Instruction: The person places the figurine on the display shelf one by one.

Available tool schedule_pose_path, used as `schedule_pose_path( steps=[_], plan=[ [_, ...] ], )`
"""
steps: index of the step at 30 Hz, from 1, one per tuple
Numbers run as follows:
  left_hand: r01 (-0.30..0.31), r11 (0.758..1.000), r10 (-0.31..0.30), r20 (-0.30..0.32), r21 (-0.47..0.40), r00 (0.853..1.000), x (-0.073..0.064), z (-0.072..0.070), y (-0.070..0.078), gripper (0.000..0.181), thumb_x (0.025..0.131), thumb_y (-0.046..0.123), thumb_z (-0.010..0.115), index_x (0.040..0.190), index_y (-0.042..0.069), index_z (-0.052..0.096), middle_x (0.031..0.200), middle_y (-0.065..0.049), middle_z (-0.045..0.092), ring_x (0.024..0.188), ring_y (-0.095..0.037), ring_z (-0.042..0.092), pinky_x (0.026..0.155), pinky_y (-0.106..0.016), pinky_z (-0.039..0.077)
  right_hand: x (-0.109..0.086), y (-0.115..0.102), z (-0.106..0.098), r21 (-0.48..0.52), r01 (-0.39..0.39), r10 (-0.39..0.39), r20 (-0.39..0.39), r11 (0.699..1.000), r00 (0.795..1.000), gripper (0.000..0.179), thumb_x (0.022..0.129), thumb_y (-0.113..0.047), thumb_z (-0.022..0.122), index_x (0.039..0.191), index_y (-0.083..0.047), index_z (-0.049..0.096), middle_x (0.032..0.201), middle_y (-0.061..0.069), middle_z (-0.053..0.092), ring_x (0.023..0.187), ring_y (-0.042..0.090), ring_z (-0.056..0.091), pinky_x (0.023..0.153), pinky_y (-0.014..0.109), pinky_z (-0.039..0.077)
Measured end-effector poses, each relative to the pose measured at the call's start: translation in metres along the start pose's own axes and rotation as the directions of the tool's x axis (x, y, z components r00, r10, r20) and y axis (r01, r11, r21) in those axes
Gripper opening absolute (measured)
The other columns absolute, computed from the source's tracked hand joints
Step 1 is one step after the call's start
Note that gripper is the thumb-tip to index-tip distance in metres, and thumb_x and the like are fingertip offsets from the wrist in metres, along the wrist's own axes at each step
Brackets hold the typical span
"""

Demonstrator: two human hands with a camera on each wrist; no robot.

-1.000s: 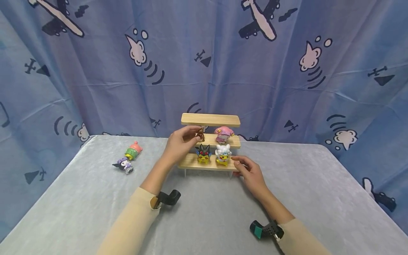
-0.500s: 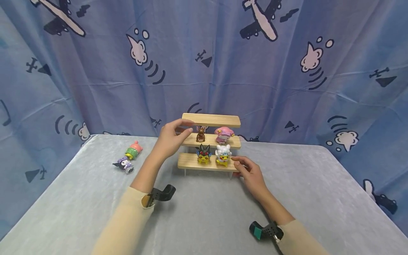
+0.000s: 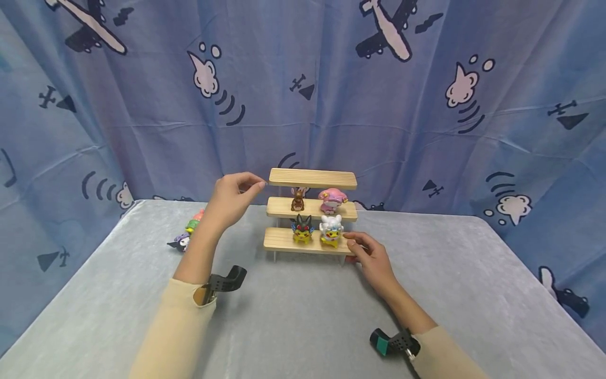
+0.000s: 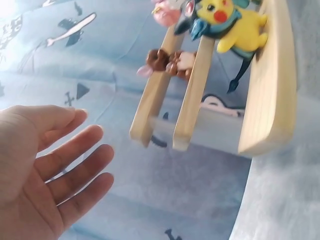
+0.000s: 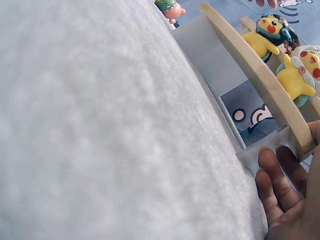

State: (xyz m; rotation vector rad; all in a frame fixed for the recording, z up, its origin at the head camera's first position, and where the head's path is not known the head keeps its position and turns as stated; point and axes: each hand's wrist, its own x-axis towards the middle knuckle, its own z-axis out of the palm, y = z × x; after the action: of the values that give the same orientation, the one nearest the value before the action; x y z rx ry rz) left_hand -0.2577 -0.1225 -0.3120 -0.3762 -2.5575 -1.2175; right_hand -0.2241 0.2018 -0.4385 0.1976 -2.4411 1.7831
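Observation:
A three-tier wooden display stand (image 3: 312,178) with clear side panels stands on the table. My right hand (image 3: 374,258) grips the right end of its lowest shelf, fingertips against the clear side panel (image 5: 257,150). Left of the stand, my left hand (image 3: 232,200) is raised level with the top shelf, holding nothing, its fingers (image 4: 82,165) loosely bent. On the middle shelf sit a brown long-eared figurine (image 3: 298,200) and a pink-hooded figurine (image 3: 333,200). The lowest shelf bears a yellow figurine in a dark hood (image 3: 302,231) and one in a white hood (image 3: 331,231).
On the table (image 3: 303,316) at left lie a green and pink figurine (image 3: 192,225) and a purple and black one (image 3: 180,242), both partly hidden behind my left forearm. A blue patterned curtain (image 3: 265,79) hangs behind the table.
My left hand has let go of the brown figurine on the middle shelf and moved left and up, away from the stand. My right hand has stayed at the lowest shelf's end.

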Motion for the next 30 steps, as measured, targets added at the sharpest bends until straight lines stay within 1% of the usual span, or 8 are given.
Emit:
schedule_pose_path(
  steps=[4,8,12,17,21,25,30],
  plan=[
    [0.029,0.999,-0.029,-0.005,0.013,1.0,0.001,-0.007,-0.011,0.025,0.102,0.031,0.06,0.115,0.013,0.073,0.116,-0.007,0.074,0.11,-0.027,0.068,0.094,-0.048,0.055,0.0,0.0,0.001,0.003,-0.005,0.005,-0.003,1.0,1.0,0.034,0.105,-0.024,0.055,0.129,-0.001,0.063,0.137,0.019,0.06,0.088,0.0,0.065,0.075,0.02,0.059],
    [0.09,0.994,-0.093,0.04,0.062,0.995,0.002,-0.012,-0.027,0.028,0.103,0.03,0.058,0.12,0.013,0.07,0.123,-0.008,0.072,0.115,-0.03,0.066,0.098,-0.051,0.054,0.0,0.0,0.001,0.002,0.001,-0.001,-0.009,1.0,1.0,0.033,0.105,-0.023,0.055,0.128,0.0,0.063,0.135,0.02,0.061,0.087,0.0,0.065,0.074,0.021,0.059],
    [0.143,0.985,-0.152,0.09,0.095,0.984,0.002,-0.016,-0.045,0.03,0.104,0.031,0.056,0.125,0.012,0.068,0.127,-0.01,0.069,0.116,-0.031,0.064,0.097,-0.051,0.053,-0.001,0.001,0.001,-0.001,0.003,-0.003,-0.009,1.0,1.0,0.033,0.105,-0.023,0.055,0.128,0.0,0.063,0.135,0.02,0.061,0.088,0.0,0.064,0.074,0.021,0.059],
    [0.192,0.976,-0.205,0.14,0.103,0.969,0.001,-0.02,-0.062,0.034,0.104,0.031,0.055,0.129,0.011,0.065,0.133,-0.012,0.066,0.123,-0.034,0.061,0.101,-0.053,0.052,-0.001,0.0,0.001,-0.007,-0.002,0.002,-0.005,1.0,1.0,0.033,0.105,-0.024,0.055,0.128,-0.001,0.063,0.136,0.019,0.061,0.09,0.0,0.064,0.075,0.021,0.059],
    [0.204,0.972,-0.221,0.155,0.119,0.963,-0.001,-0.024,-0.071,0.036,0.104,0.033,0.055,0.132,0.012,0.063,0.136,-0.013,0.064,0.127,-0.035,0.059,0.104,-0.055,0.049,-0.001,-0.001,0.0,-0.011,-0.001,0.001,-0.005,1.0,1.0,0.034,0.105,-0.025,0.055,0.128,-0.001,0.063,0.137,0.018,0.06,0.091,0.0,0.064,0.075,0.021,0.059],
    [0.206,0.971,-0.224,0.161,0.117,0.961,-0.003,-0.029,-0.078,0.036,0.104,0.031,0.055,0.134,0.012,0.062,0.136,-0.013,0.064,0.129,-0.036,0.058,0.104,-0.055,0.049,-0.001,-0.001,0.0,0.013,0.007,-0.007,-0.002,1.0,1.0,0.033,0.105,-0.023,0.056,0.128,0.0,0.063,0.135,0.02,0.061,0.086,0.003,0.065,0.075,0.022,0.059],
    [0.224,0.969,-0.238,0.155,0.101,0.959,-0.005,-0.034,-0.088,0.035,0.104,0.024,0.056,0.135,0.009,0.061,0.134,-0.016,0.065,0.126,-0.035,0.06,0.092,-0.047,0.057,-0.001,0.0,0.0,0.037,0.014,-0.014,-0.003,0.999,1.0,0.033,0.105,-0.022,0.056,0.128,0.001,0.063,0.133,0.023,0.062,0.081,0.004,0.066,0.074,0.023,0.06]
  ],
)
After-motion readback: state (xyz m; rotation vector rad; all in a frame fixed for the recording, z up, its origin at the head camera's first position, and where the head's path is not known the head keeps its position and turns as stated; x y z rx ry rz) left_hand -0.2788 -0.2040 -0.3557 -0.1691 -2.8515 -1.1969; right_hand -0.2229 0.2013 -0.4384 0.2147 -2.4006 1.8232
